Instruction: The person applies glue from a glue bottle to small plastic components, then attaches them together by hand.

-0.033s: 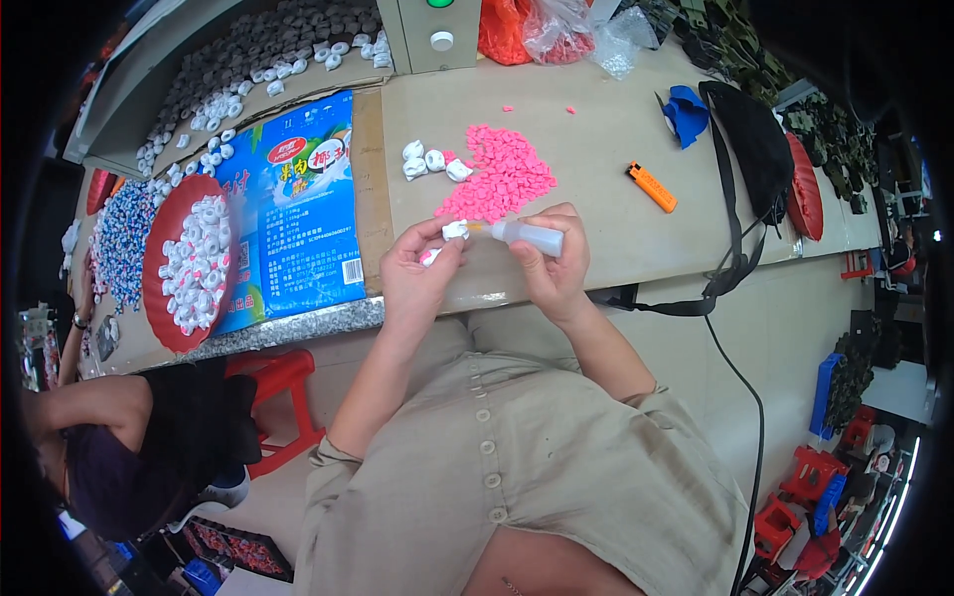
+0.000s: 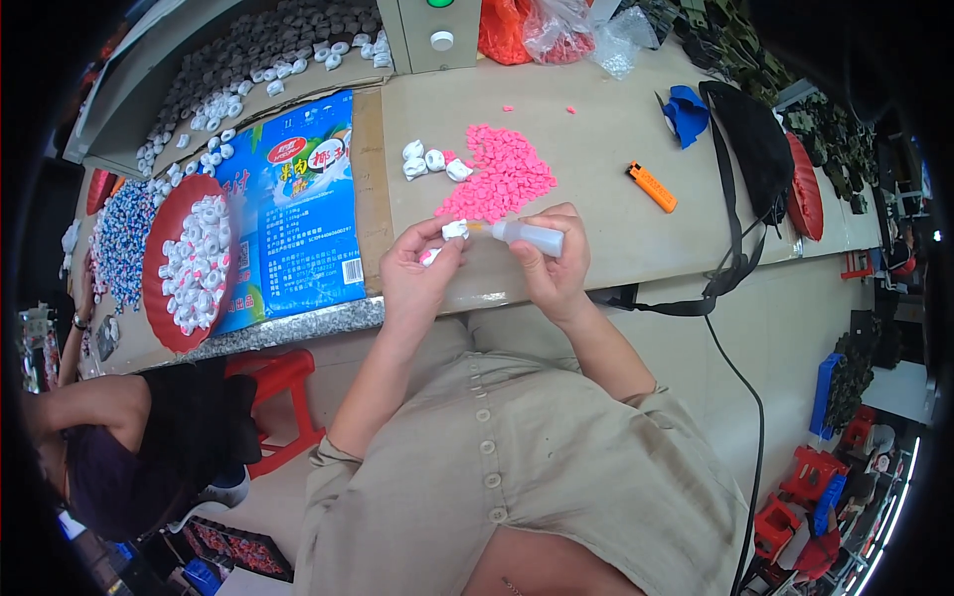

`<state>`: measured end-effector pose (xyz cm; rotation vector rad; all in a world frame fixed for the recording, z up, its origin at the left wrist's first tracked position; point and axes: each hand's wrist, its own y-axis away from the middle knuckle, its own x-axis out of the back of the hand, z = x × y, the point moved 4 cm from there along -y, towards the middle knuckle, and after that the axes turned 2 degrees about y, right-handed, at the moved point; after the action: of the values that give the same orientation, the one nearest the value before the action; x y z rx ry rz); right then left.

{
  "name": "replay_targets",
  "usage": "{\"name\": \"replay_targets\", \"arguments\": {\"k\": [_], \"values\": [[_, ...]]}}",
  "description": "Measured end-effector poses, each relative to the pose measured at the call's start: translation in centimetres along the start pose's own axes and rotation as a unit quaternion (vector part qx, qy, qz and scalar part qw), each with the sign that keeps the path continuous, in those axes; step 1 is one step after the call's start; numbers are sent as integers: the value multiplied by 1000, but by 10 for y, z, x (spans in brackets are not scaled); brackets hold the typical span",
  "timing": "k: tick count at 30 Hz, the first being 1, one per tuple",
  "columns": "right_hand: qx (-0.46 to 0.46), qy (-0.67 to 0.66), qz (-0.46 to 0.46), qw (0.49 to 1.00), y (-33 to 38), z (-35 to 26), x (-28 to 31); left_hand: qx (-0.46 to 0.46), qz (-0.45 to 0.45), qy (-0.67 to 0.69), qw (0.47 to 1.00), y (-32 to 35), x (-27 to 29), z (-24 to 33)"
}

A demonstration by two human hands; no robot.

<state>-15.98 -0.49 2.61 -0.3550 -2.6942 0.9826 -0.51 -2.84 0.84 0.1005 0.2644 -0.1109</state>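
Note:
My left hand pinches a small white piece between thumb and fingertips. A second white piece with pink on it is tucked in the same hand. My right hand is closed round a translucent squeeze bottle, tilted nearly flat. Its thin yellowish nozzle points left and meets or almost meets the pinched piece; I cannot tell whether they touch. Just beyond my hands lies a spread pile of small pink pieces. Several loose white pieces sit at its left.
Left on the table, a red tray heaped with white pieces overlaps a blue printed sheet. An orange cutter-like tool, blue cloth and black bag lie right. Another person sits left by a red stool.

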Motion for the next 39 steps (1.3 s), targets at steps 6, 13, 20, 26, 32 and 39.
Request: {"name": "replay_targets", "arguments": {"k": [6, 13, 20, 26, 32, 39], "values": [[6, 20, -1, 1000, 0, 1, 2, 0, 7, -3, 1000, -1, 0, 0], [-12, 6, 2, 1000, 0, 3, 2, -11, 10, -2, 1000, -1, 1, -1], [-51, -26, 1, 998, 1, 6, 3, -20, 11, -2, 1000, 0, 0, -1], [-64, -51, 0, 997, 2, 6, 2, -22, 4, -7, 1000, 0, 0, -2], [-65, -56, -5, 996, 2, 6, 0, -21, 1, -6, 1000, -1, 0, -2], [-84, -72, 12, 994, 1, 9, 1, -20, 4, -6, 1000, -1, 1, 1]]}}
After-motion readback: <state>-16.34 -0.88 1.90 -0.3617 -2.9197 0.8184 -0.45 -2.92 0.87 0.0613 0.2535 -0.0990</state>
